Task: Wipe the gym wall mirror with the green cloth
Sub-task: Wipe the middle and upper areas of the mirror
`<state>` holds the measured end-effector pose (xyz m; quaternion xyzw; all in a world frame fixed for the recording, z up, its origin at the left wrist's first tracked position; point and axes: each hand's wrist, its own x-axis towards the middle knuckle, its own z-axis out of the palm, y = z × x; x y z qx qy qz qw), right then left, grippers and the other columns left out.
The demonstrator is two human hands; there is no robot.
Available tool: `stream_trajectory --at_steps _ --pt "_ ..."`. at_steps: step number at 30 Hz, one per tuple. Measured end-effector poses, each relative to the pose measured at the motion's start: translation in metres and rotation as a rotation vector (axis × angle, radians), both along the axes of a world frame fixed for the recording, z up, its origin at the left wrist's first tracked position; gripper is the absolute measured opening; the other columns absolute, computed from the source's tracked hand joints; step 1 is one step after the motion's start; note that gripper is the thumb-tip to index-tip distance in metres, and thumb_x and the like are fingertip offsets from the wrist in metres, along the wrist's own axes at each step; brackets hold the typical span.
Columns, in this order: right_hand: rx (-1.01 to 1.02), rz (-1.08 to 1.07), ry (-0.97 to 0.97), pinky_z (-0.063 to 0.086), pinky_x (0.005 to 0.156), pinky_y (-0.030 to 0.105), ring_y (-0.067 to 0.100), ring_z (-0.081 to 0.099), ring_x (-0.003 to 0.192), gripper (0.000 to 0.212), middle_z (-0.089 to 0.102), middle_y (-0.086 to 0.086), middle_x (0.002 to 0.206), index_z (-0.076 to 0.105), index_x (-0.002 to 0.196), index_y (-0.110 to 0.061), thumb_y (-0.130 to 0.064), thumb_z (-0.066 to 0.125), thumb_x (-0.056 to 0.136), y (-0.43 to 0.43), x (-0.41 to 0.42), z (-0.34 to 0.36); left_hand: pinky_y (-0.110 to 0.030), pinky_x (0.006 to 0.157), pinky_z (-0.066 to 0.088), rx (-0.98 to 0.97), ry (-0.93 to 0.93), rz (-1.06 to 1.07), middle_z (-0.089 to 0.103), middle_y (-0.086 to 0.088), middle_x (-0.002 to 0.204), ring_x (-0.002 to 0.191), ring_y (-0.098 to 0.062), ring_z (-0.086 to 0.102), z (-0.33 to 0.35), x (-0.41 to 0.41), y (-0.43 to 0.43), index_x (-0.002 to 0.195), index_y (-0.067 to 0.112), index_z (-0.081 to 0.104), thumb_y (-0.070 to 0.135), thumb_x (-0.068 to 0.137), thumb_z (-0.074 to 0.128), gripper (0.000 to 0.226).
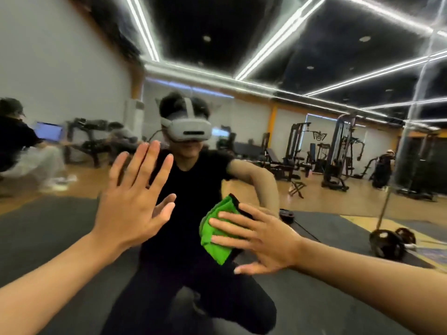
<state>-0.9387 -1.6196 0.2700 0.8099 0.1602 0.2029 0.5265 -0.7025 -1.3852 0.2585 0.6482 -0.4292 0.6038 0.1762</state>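
The green cloth (pixel 215 235) is sitting folded into a thick pad, flat on the gym wall mirror (pixel 244 112), low & approx. ctr of the visible glass, well left of the vertical seam toward the mirror's right side; a dark trim is showing along the cloth's top. The right hand (pixel 263 240) is pressing it to the glass w/ fingers straight & fanned out, fingertips lying on the cloth's right half, thumb sticking out below, off the cloth. The left hand (pixel 130 201) is reaching up just left of the cloth, apart from it, palm facing the glass, fingers spread wide & holding nothing; can't tell if it's touching the glass or hovering just off it. Btwn & behind both hands the mirror is showing the person's refl.: crouching, black tee, grey headset (pixel 187 129) strapped on. Further out in the glass, weight machines (pixel 338 153) are standing on the wood floor toward the right seam, a barbell (pixel 387 245) w/ dark plates is lying lower right, & light strips (pixel 271 44) are running across the black ceiling up top. Far left, another person (pixel 14 139) is showing blurred beside a lit laptop (pixel 48 131).
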Motion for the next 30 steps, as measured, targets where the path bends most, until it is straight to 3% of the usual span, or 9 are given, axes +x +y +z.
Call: stream_trajectory --at_steps 3,7,10,13,18,22,24,27,30 --pt "0.011 0.035 -0.021 0.0 0.131 0.049 0.025 0.006 0.162 0.072 0.009 0.006 0.175 0.018 0.168 -0.027 -0.061 0.036 0.106 -0.021 -0.014 0.057 -0.066 0.127 0.016 0.028 -0.059 0.012 0.013 -0.025 0.174 0.162 -0.043 0.013 0.0 0.0 0.0 0.165 0.016 0.035 0.048 0.099 0.046 0.074" --pt "0.408 0.059 -0.615 0.004 0.131 0.051 0.035 0.009 0.161 0.073 0.011 0.017 0.174 0.02 0.167 -0.02 -0.06 0.027 0.107 -0.016 -0.002 0.148 -0.068 0.126 0.017 -0.01 -0.069 0.018 0.016 -0.027 0.173 0.161 -0.043 0.014 -0.002 0.0 -0.002 0.166 0.017 0.035 0.047 0.1 0.046 0.073" --pt "0.601 0.109 -0.841 0.004 0.13 0.054 0.036 0.007 0.161 0.075 0.012 0.017 0.174 0.023 0.167 -0.016 -0.06 0.032 0.107 0.002 0.021 0.138 -0.067 0.127 0.016 -0.018 -0.084 0.01 0.016 -0.026 0.173 0.161 -0.043 0.014 -0.003 -0.001 -0.003 0.166 0.018 0.034 0.048 0.1 0.047 0.073" --pt "0.589 0.076 -0.761 0.004 0.13 0.056 0.035 0.006 0.162 0.078 0.01 0.016 0.174 0.024 0.167 -0.018 -0.063 0.034 0.105 0.011 0.029 0.059 -0.066 0.128 0.015 -0.018 -0.065 0.009 0.016 -0.026 0.173 0.161 -0.044 0.016 -0.001 -0.002 -0.003 0.167 0.018 0.032 0.048 0.1 0.047 0.074" --pt "0.304 -0.017 -0.304 -0.005 0.13 0.052 0.027 0.001 0.162 0.077 0.001 0.007 0.176 0.013 0.167 -0.026 -0.066 0.031 0.104 -0.012 -0.009 -0.094 -0.055 0.131 0.012 0.082 -0.225 -0.052 0.029 -0.018 0.171 0.16 -0.037 0.023 -0.006 -0.01 0.002 0.162 0.012 0.041 0.04 0.095 0.055 0.075" --pt "0.144 0.013 -0.114 -0.007 0.129 0.052 0.02 0.005 0.162 0.072 0.004 0.001 0.176 0.013 0.168 -0.03 -0.063 0.029 0.106 -0.039 -0.027 -0.054 -0.053 0.132 0.01 0.273 -0.28 -0.081 0.034 -0.016 0.17 0.16 -0.036 0.025 -0.018 -0.018 -0.001 0.158 0.013 0.047 0.046 0.085 0.061 0.082" --pt "0.193 0.07 -0.24 -0.001 0.129 0.054 0.025 0.01 0.162 0.071 0.009 0.006 0.176 0.018 0.167 -0.027 -0.063 0.026 0.107 -0.036 -0.019 0.011 -0.053 0.132 0.009 0.301 -0.274 -0.035 0.031 -0.015 0.171 0.161 -0.034 0.023 -0.023 -0.015 -0.004 0.16 0.015 0.044 0.054 0.083 0.063 0.088" --pt "0.4 0.096 -0.633 -0.003 0.129 0.054 0.031 0.008 0.162 0.073 0.01 0.013 0.174 0.018 0.168 -0.021 -0.062 0.021 0.108 -0.022 0.005 0.116 -0.055 0.131 0.011 0.288 -0.301 0.001 0.029 -0.015 0.172 0.161 -0.033 0.021 -0.025 -0.011 -0.008 0.162 0.015 0.042 0.064 0.085 0.061 0.093" --pt "0.613 0.094 -0.881 -0.002 0.13 0.056 0.034 0.003 0.162 0.075 0.007 0.016 0.175 0.016 0.168 -0.016 -0.061 0.023 0.108 -0.003 0.023 0.146 -0.056 0.13 0.013 0.284 -0.31 -0.007 0.029 -0.015 0.172 0.161 -0.034 0.022 -0.027 -0.009 -0.009 0.163 0.014 0.04 0.066 0.088 0.057 0.093"
